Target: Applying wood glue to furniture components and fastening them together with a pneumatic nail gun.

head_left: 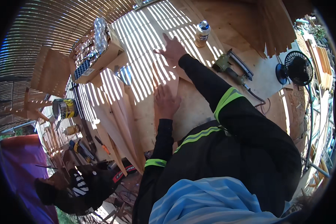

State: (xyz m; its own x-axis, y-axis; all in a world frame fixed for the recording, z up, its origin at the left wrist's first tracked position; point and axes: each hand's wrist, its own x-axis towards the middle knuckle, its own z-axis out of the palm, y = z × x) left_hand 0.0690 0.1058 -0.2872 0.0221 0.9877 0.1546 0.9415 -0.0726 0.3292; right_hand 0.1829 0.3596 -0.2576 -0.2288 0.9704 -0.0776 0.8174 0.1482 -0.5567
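Note:
My left hand (167,101) lies palm down, fingers stretched out, on a flat wooden piece (165,76) on the wooden worktable (186,99). Farther off, my right hand (174,49) reaches over the far end of that piece with its fingers spread. Neither hand is closed round anything. To the right of my right hand stands a bottle (202,35) with a tan body and a blue and white cap. A green nail gun (227,66) with a hose lies right of my right forearm. Stripes of sunlight make the wooden piece's edges hard to follow.
A cardboard box (102,65) with plastic-wrapped items stands at the far left. Long wooden strips (119,112) lie left of my left hand. A black fan (298,68) is at the right. A can (65,108) and orange-handled tool (102,145) sit left, near another person (82,188).

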